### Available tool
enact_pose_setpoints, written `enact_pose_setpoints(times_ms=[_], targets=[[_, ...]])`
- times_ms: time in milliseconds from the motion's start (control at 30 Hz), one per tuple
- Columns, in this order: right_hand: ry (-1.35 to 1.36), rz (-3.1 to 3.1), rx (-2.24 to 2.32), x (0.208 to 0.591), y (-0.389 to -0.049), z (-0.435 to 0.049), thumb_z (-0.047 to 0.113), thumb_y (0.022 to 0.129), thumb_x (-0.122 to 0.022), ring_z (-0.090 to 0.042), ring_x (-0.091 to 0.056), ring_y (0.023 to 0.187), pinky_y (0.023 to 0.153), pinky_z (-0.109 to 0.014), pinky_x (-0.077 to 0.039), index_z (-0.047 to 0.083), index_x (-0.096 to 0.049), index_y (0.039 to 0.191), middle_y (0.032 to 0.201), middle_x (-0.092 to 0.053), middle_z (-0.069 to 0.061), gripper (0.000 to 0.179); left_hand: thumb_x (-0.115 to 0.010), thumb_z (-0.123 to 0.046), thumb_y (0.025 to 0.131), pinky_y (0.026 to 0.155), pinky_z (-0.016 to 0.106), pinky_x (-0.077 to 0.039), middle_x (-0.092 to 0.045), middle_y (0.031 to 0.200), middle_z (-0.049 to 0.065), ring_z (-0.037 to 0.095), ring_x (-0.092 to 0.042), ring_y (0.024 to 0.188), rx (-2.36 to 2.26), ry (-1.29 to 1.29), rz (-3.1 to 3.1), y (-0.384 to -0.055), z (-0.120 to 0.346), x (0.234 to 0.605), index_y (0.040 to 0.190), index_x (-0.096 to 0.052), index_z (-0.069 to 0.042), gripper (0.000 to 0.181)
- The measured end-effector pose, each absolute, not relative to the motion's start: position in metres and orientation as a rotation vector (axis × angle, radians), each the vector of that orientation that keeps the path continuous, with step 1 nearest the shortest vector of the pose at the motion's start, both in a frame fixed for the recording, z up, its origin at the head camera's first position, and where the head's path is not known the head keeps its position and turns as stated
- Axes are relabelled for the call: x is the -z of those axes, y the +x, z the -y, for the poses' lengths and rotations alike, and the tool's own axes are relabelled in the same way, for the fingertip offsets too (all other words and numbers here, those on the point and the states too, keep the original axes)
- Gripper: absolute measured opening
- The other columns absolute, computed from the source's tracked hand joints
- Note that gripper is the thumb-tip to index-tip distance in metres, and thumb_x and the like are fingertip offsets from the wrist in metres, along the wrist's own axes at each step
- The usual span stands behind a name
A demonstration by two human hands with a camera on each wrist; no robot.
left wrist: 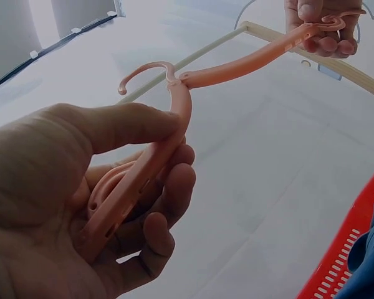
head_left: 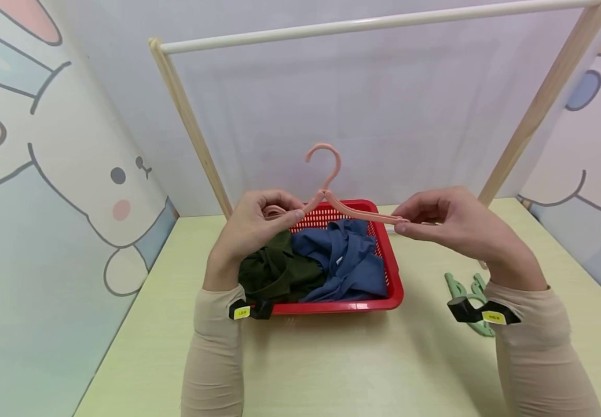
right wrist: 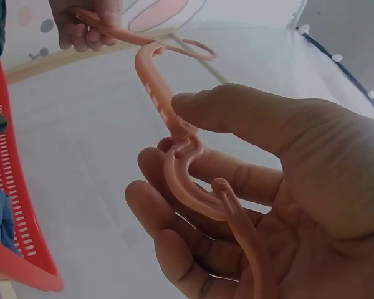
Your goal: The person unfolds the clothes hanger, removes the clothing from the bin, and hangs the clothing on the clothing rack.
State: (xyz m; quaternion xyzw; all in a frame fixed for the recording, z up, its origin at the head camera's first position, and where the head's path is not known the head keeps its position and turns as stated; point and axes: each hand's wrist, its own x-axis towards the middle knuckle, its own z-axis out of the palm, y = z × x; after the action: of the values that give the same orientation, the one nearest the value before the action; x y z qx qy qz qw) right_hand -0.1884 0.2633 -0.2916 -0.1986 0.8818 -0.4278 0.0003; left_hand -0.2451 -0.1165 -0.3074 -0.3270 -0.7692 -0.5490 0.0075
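Note:
A pink foldable hanger (head_left: 359, 215) is held up over the back of the red basket, its hook pointing upward. My left hand (head_left: 259, 223) grips one arm of it, thumb on top and fingers curled beneath, as the left wrist view shows. On the other side my right hand (head_left: 454, 223) pinches the opposite arm between thumb and fingers. Near that palm, a curved end section of the hanger (right wrist: 199, 187) hangs at its joint in the right wrist view. Below lie a dark green garment (head_left: 279, 272) and a blue garment (head_left: 350, 260) in the red basket (head_left: 391, 272).
Behind the basket stands a rack with a white rail (head_left: 373, 24) and wooden posts (head_left: 545, 104). A green folded hanger (head_left: 480, 327) lies on the light table (head_left: 332, 365), partly behind the right wrist. Walls with cartoon animals (head_left: 87, 145) close in both sides.

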Motion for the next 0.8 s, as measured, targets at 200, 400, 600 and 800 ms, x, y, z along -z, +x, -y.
enact_pose_setpoints(times_ms=[200,400,600,800], targets=[[-0.583,-2.738,1.369,0.2914,-0.1885,-0.2606,0.024,0.102,-0.085,-0.027,-0.078,0.088,0.080,-0.033,-0.066,0.018,-0.084,0.111,0.099,-0.080,-0.007,0.010,-0.079,-0.013,0.105,0.078,0.037,-0.061,-0.078,0.104,0.010,0.029,-0.072,0.087,1.721,-1.015,2.405,-0.2441,0.1157,0.3059,0.112,-0.082,-0.004,0.011],[-0.593,-2.734,1.367,0.2920,-0.1898,-0.2612,0.023,0.103,-0.084,-0.027,-0.076,0.085,0.077,-0.033,-0.065,0.016,-0.083,0.112,0.097,-0.079,-0.010,0.011,-0.079,-0.012,0.105,0.077,0.032,-0.060,-0.078,0.104,0.012,0.028,-0.072,0.086,1.728,-1.019,2.402,-0.2440,0.1160,0.3056,0.114,-0.081,0.001,0.016],[-0.587,-2.754,1.356,0.2915,-0.1893,-0.2618,0.022,0.103,-0.084,-0.026,-0.076,0.084,0.076,-0.032,-0.065,0.016,-0.083,0.112,0.096,-0.079,-0.007,0.011,-0.079,-0.012,0.104,0.078,0.032,-0.061,-0.078,0.107,0.017,0.028,-0.074,0.089,1.750,-1.025,2.405,-0.2450,0.1164,0.3070,0.115,-0.081,0.001,0.017],[-0.582,-2.763,1.358,0.2907,-0.1871,-0.2650,0.022,0.103,-0.084,-0.026,-0.076,0.084,0.077,-0.032,-0.065,0.016,-0.083,0.112,0.096,-0.079,-0.006,0.011,-0.081,-0.016,0.104,0.082,0.034,-0.061,-0.079,0.114,0.014,0.028,-0.074,0.099,1.771,-1.037,2.392,-0.2464,0.1223,0.3086,0.116,-0.083,-0.009,0.015]])
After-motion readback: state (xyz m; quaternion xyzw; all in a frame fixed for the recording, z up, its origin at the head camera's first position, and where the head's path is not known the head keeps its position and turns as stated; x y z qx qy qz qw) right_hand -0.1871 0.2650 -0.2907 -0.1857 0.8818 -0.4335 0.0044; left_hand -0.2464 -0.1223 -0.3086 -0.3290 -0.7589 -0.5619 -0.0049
